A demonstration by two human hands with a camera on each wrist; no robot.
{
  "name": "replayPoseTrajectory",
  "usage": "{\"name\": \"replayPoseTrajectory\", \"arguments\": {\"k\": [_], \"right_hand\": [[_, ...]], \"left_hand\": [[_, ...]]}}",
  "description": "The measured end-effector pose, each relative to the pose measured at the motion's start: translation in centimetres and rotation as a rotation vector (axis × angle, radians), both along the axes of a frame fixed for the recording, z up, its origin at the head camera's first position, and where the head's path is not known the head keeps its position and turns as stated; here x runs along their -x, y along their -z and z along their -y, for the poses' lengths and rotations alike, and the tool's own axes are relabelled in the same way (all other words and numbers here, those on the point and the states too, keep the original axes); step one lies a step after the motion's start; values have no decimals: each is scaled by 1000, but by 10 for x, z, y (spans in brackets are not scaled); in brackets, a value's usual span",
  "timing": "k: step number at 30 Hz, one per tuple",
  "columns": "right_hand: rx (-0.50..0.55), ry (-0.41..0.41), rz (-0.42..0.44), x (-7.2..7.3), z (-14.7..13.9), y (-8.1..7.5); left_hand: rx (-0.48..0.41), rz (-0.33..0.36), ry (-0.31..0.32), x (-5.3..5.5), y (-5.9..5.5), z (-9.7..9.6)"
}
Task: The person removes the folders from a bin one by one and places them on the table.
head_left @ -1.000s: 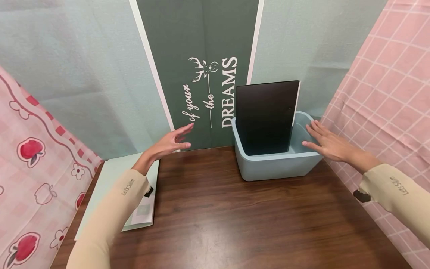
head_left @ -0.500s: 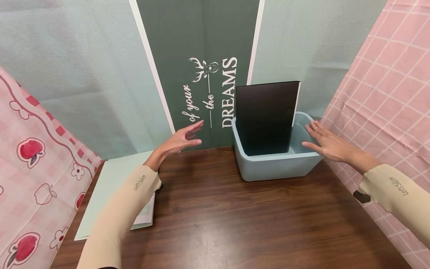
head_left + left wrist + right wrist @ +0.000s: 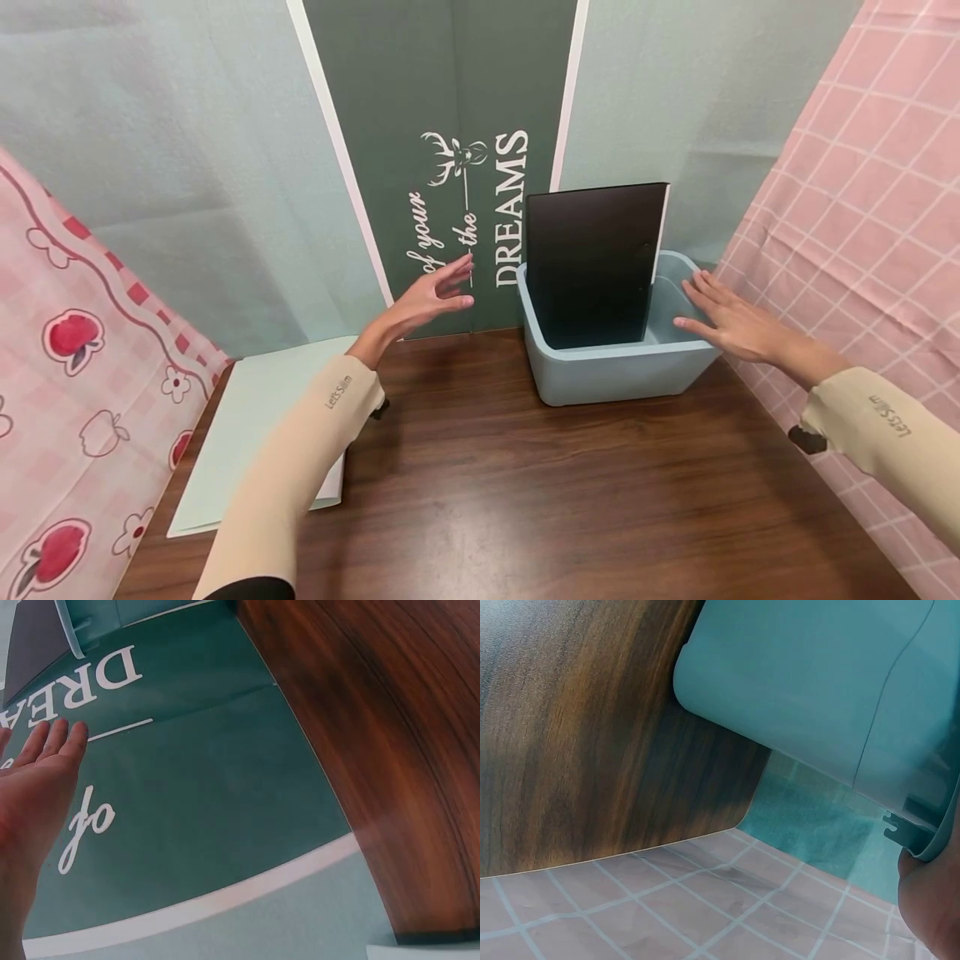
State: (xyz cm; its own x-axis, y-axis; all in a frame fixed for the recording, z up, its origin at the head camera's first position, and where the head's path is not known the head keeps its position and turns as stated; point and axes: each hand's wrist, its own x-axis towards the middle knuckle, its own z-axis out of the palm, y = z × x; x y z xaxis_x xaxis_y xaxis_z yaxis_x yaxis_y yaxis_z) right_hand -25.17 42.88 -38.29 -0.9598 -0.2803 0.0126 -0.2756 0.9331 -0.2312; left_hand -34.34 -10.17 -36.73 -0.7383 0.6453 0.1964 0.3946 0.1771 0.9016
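Observation:
My left hand [image 3: 431, 297] hovers over the back of the table, fingers extended, thumb apart from them and nothing held. In the left wrist view, that hand [image 3: 34, 787] shows in front of the printed dark green cloth. At the back right stands a light blue plastic bin [image 3: 622, 379]. A flat black folder or board [image 3: 596, 258] stands upright in it, leaning back and rising well above the rim. My right hand [image 3: 735, 325] rests at the bin's right rim, fingers straight. The right wrist view catches only part of this hand [image 3: 934, 900] beside the rim.
A pale green folder [image 3: 255, 417] lies at the left of the brown wooden table [image 3: 525, 492], partly hidden under my left sleeve. A grey-green curtain [image 3: 187, 167] hangs behind the table. Pink cloths enclose the left [image 3: 75, 400] and right [image 3: 862, 208] sides.
My left hand has moved right and slightly up, away from the pale green folder and towards the bin. My right hand, the bin and the black piece have stayed put.

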Motion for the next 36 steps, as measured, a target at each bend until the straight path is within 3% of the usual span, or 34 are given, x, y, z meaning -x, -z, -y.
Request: {"name": "replayPoseTrajectory", "arguments": {"k": [9,21,36], "right_hand": [[1,5,4,1,0,1],[6,-1,-12,0,-1,1],[8,1,-2,-1,-1,4]], "left_hand": [[-43,25,28,10,-4,-16],[-5,-27,18,23,-10,-40],[37,-63,10,36,-9,-72]]}}
